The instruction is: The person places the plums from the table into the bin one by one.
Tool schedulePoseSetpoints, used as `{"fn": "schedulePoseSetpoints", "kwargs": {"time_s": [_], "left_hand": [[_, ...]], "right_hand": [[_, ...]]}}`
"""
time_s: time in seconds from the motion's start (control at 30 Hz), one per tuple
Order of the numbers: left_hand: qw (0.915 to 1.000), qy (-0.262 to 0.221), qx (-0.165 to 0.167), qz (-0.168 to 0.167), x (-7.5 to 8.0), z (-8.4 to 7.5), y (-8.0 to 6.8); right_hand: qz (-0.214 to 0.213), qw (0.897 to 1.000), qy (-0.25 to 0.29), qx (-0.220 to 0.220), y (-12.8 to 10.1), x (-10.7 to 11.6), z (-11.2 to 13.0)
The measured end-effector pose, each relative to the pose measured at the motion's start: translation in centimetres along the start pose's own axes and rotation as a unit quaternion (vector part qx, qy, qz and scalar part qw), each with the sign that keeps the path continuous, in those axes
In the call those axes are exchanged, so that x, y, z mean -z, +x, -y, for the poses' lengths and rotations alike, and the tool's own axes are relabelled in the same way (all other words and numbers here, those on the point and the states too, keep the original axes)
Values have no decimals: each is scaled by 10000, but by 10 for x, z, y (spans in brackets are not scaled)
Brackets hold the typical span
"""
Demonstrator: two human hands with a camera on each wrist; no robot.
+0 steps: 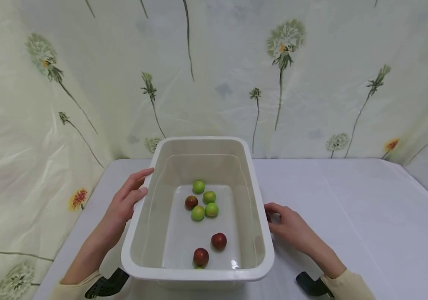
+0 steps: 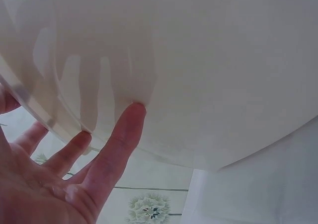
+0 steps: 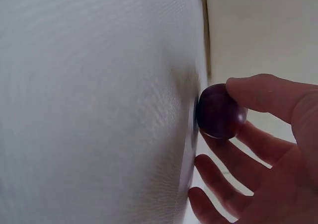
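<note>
Head view. A white tub (image 1: 264,233) stands at the centre of the frame on a bench (image 1: 367,216) under a white cloth. Water lies in the tub. Four green fruits (image 1: 198,213) and one dark red fruit (image 1: 191,202) cluster at mid-bottom; two more red fruits (image 1: 219,241) lie nearer the lower rim. The left hand (image 1: 125,202) is at centre left, fingers straight, resting against the tub's outer left wall and rim. The right hand (image 1: 287,223) is at centre right, just beside the tub's right wall, fingers curled; something dark shows at its fingertips by the wall. Cream sleeves and black wrist mounts sit at the lower corners. A pale curtain (image 1: 311,83) printed with dandelions hangs behind and at the left.

Left wrist view. The tub wall (image 2: 208,70) fills most of the frame. The left hand's fingers (image 2: 121,134), at lower left, are spread and straight; one fingertip touches the wall, and another touches under the rim. The hand holds nothing. A dandelion print shows at the bottom centre.

Right wrist view. The tub's wall (image 3: 99,105) fills the left and centre. The right hand, at lower right, pinches a dark red plum (image 3: 220,111) between thumb and fingers, the plum touching the wall. The remaining fingers (image 3: 233,189) curl loosely below it.
</note>
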State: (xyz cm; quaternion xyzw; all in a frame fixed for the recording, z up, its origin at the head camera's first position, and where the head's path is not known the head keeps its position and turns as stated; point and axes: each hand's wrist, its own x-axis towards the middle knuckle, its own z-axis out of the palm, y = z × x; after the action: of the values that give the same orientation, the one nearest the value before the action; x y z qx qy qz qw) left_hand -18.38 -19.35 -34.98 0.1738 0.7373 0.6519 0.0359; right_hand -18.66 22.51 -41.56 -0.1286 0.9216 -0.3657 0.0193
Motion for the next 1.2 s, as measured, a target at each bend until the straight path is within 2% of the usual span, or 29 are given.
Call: {"fn": "schedulePoseSetpoints", "kwargs": {"time_s": [0.2,0.93,1.2], "left_hand": [[10000,-23,-38,30,1,0,0],[9999,-71,-125,84,0,2,-1],[9998,-74,-136,87,0,2,-2]], "right_hand": [[-6,10000,0,24,1,1,0],[-654,9976,130,176,-7,13,6],[-757,9968,194,148,-7,17,7]]}}
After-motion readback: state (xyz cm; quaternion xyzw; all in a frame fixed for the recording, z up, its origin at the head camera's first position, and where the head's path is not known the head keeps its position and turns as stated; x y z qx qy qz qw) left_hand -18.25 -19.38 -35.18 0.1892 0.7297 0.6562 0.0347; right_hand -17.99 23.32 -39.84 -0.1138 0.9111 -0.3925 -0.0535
